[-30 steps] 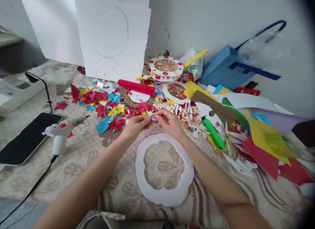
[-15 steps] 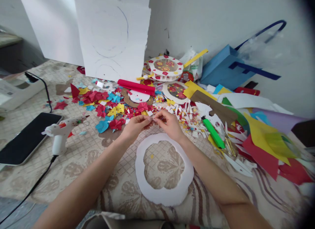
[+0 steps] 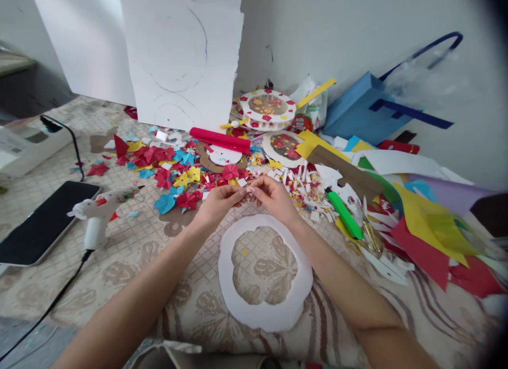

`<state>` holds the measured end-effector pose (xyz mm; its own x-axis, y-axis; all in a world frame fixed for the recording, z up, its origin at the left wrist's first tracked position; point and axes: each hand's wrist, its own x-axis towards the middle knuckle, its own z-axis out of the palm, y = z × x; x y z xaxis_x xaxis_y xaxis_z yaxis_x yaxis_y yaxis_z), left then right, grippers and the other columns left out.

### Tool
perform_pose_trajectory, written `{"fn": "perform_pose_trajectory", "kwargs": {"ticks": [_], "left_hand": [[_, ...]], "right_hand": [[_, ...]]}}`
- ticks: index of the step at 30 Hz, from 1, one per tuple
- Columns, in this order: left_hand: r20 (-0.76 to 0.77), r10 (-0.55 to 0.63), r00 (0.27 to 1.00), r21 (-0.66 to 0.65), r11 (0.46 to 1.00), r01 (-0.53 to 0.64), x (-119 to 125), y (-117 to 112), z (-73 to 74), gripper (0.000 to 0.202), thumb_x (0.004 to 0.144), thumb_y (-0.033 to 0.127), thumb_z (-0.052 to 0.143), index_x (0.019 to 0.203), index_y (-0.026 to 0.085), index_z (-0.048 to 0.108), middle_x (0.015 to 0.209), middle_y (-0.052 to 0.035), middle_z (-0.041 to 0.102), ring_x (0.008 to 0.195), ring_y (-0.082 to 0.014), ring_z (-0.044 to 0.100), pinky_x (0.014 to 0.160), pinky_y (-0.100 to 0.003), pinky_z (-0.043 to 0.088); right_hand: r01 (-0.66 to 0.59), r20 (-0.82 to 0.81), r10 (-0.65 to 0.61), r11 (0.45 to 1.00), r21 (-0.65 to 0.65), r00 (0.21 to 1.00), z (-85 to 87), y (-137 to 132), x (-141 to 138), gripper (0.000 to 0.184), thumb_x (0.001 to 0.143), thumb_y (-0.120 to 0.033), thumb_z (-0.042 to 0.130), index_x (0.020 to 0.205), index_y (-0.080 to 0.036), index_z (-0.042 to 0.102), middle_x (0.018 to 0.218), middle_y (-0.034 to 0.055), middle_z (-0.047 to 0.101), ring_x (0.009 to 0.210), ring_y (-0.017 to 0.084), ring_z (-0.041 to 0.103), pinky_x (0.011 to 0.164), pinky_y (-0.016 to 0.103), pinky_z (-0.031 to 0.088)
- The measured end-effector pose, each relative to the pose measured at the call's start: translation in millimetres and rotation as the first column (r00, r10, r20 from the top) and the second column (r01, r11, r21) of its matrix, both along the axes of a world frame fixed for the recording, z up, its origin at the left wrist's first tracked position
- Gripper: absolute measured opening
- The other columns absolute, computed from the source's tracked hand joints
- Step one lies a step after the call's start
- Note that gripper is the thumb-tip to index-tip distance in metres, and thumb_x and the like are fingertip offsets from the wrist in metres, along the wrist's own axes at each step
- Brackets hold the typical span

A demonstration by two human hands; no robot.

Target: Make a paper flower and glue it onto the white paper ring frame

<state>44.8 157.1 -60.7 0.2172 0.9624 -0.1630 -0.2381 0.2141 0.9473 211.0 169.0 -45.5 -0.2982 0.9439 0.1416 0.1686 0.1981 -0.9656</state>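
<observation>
My left hand (image 3: 223, 200) and my right hand (image 3: 273, 196) meet fingertip to fingertip over the middle of the table. Both are closed in a pinch, and whatever lies between the fingertips is too small to name. Just below them, flat on the cloth, is a white scalloped ring (image 3: 227, 276) with a flower-shaped opening. Beyond my fingers lie red paper flowers (image 3: 188, 199), a blue paper flower (image 3: 164, 203) and small white foam scraps (image 3: 315, 216).
A white hot glue gun (image 3: 95, 228) stands at the left beside a black phone (image 3: 47, 221). To the right are a green cutter (image 3: 344, 214), scissors (image 3: 371, 234) and coloured paper sheets (image 3: 424, 252). Decorated round lantern pieces (image 3: 260, 124) and a blue bag (image 3: 353, 112) sit at the back.
The fingers of both hands have shifted slightly while staying pinched together. Nothing else on the table has visibly moved.
</observation>
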Motion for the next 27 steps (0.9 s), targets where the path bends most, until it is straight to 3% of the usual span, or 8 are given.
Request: {"fn": "perform_pose_trajectory", "kwargs": {"ticks": [9, 17, 21, 27], "left_hand": [[0.097, -0.007, 0.995, -0.033, 0.999, 0.011, 1.7, -1.1, -0.2, 0.029, 0.063, 0.038, 0.078, 0.077, 0.013, 0.069, 0.072, -0.0025, 0.065, 0.066, -0.0094, 0.056, 0.065, -0.022, 0.041], [-0.034, 0.024, 0.999, 0.031, 0.999, -0.023, 3.8, -3.9, 4.9, 0.028, 0.067, 0.038, 0.075, 0.075, 0.013, 0.066, 0.070, -0.0024, 0.064, 0.064, -0.0104, 0.055, 0.063, -0.024, 0.042], [0.003, 0.014, 1.000, 0.028, 1.000, -0.014, 3.6, -3.4, 3.7, 0.029, 0.067, 0.039, 0.074, 0.077, 0.014, 0.064, 0.071, -0.0015, 0.063, 0.064, -0.0099, 0.055, 0.062, -0.023, 0.041], [0.018, 0.003, 1.000, 0.020, 1.000, -0.003, 3.7, -2.8, 1.5, 0.029, 0.068, 0.039, 0.074, 0.076, 0.014, 0.063, 0.071, -0.0016, 0.064, 0.065, -0.0095, 0.055, 0.064, -0.023, 0.041]], "right_hand": [[0.005, -0.070, -0.007, 0.999, -0.034, 0.998, -4.8, -0.3, -2.2, 0.020, 0.078, -0.037, 0.065, 0.081, -0.019, 0.057, 0.073, -0.0001, 0.059, 0.062, 0.012, 0.056, 0.049, 0.023, 0.045], [0.016, -0.078, -0.023, 0.996, -0.088, 0.997, -1.8, -2.1, -3.5, 0.026, 0.076, -0.042, 0.065, 0.079, -0.019, 0.055, 0.068, -0.0018, 0.056, 0.060, 0.011, 0.053, 0.046, 0.022, 0.042], [0.000, -0.146, -0.024, 0.986, -0.165, 0.989, -0.1, -2.6, -5.3, 0.029, 0.078, -0.047, 0.061, 0.084, -0.020, 0.055, 0.069, -0.0021, 0.057, 0.059, 0.010, 0.055, 0.048, 0.022, 0.043], [0.001, -0.164, -0.027, 0.988, -0.155, 0.986, -1.9, -2.6, -6.9, 0.027, 0.074, -0.043, 0.068, 0.076, -0.020, 0.055, 0.065, -0.0030, 0.056, 0.058, 0.010, 0.053, 0.049, 0.022, 0.042]]}}
